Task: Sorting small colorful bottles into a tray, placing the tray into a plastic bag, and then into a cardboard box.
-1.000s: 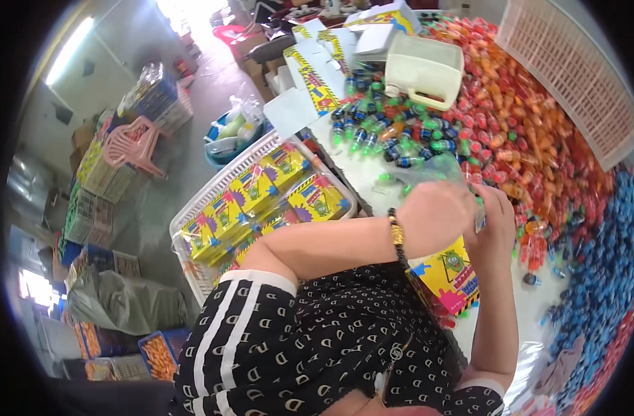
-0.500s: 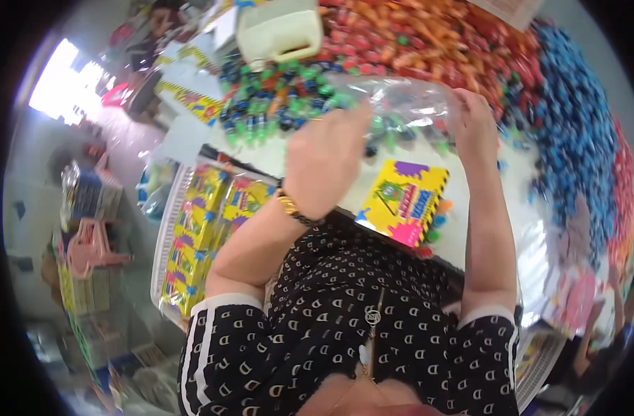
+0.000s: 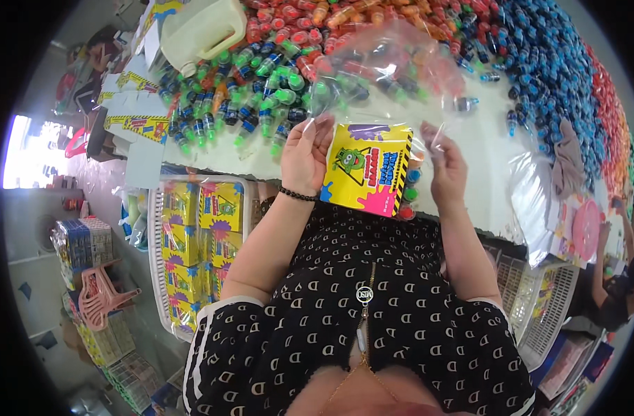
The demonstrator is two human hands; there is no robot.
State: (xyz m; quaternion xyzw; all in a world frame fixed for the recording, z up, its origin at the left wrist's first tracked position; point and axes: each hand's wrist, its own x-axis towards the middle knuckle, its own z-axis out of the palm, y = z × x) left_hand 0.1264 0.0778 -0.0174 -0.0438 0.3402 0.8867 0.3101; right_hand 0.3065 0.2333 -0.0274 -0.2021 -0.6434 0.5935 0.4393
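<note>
A cream plastic jug (image 3: 192, 35) lies toward the far left of the white desk (image 3: 494, 177), near flattened printed cartons (image 3: 144, 163) at its edge, while a greyish-pink cloth (image 3: 568, 159) rests on the right side near a pink oval item (image 3: 586, 229). Off to the left are a pink plastic chair (image 3: 97, 303), stacked packages (image 3: 87, 248) and a bright opening (image 3: 43, 152); at the far right is another person (image 3: 625, 288) in dark clothing.

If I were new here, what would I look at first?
Probably the heaped blue plastic bottles at the upper right, and the red and orange plastic bottles piled along the top. Then the yellow rectangular cardboard box with a green cartoon creature, near the middle, between the person's left hand and right hand, which hold a thin clear plastic bag.
</note>
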